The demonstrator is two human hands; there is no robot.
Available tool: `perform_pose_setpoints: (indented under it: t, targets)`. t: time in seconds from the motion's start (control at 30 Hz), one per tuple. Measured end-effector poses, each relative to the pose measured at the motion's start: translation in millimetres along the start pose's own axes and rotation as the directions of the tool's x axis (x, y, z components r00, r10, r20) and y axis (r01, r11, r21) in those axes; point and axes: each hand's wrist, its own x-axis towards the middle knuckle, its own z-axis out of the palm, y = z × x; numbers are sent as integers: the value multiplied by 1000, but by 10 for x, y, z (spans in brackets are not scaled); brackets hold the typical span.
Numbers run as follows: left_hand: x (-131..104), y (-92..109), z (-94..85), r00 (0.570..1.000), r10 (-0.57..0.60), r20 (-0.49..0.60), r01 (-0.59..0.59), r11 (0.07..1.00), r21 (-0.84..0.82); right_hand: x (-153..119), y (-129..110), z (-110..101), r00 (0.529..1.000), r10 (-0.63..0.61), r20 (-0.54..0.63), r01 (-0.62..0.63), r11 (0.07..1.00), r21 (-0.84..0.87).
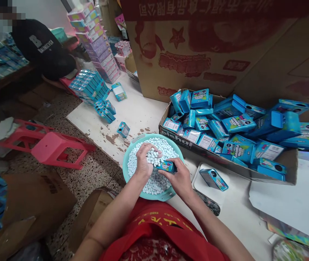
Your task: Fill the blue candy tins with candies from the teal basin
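A round turquoise basin [126,159] full of small pale candies [154,183] sits at the table's front edge. Over it, my left hand [144,159] is cupped around a heap of candies. My right hand [180,177] grips a small blue tin [165,166] from its right side, tilted with its left end against the candies in my left hand. The tin's opening cannot be made out. Right of the basin, another blue tin [213,179] lies on a white tray [198,186].
An open carton [195,146] heaped with blue tins stands at the right, before a large cardboard box [198,47]. Stacked blue tins [89,87] and a tall pile of boxes [100,47] stand back left. A person [41,47] sits beyond; red stools [59,145] are left.
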Motion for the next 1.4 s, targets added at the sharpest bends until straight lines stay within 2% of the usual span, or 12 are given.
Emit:
perform_pose_setpoints:
  t: [0.23, 0.4, 0.6, 0.83, 1.1, 1.27, 1.4]
  targets:
    - [-9, -14, 30, 1000, 15, 9, -16, 993, 116, 16, -32, -8, 1000, -9, 5, 9, 1000, -8]
    - [-23, -31, 62, 994, 109, 28, -112, 985, 134, 1, -69, -59, 1000, 14, -27, -14, 1000, -1]
    - [-1, -35, 70, 998, 62, -8, -60, 987, 148, -4, -9, -52, 997, 69, -22, -67, 996, 52]
    - [-34, -24, 113, 999, 41, -8, -40, 990, 134, -11, 23, -27, 997, 67, -23, -65, 994, 89]
    - [-52, -74, 114, 988, 126, 89, -143, 966, 217, -12, 31, -22, 996, 79, -29, -74, 987, 142]
    - [-37, -65, 124, 986, 132, 102, -153, 960, 236, -5, 19, -24, 996, 70, -55, -61, 987, 147]
    - [-24, -76, 121, 977, 203, 62, -212, 936, 281, 12, 8, -44, 998, 35, -55, -28, 992, 127]
